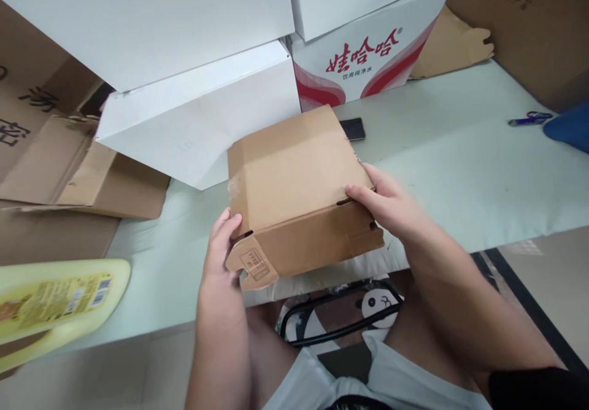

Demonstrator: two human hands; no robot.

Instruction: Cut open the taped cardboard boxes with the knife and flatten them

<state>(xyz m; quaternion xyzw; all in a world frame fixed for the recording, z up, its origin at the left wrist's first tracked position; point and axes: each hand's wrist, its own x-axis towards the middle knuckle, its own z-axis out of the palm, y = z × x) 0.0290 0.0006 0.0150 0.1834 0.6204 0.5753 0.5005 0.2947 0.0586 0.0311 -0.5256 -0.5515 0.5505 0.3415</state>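
A brown cardboard box (294, 170) is held at the front edge of the table, its lid face up and tilted toward me. My left hand (223, 241) grips its near left corner, thumb on top; the other fingers are mostly hidden. My right hand (384, 198) holds the near right corner, thumb pressed on the lid beside a slot and fingers along the side. A loose flap with printed marks sticks out at the near left, below my left hand. Clear tape shows on the left side.
White cartons (197, 115) and a red-and-white carton (368, 60) stand behind. A dark phone (353, 129) lies beyond the box. At the right are a purple-handled tool (529, 119) and something blue (570, 127). A yellow bottle (64, 302) and folded cardboard (55, 164) occupy the left.
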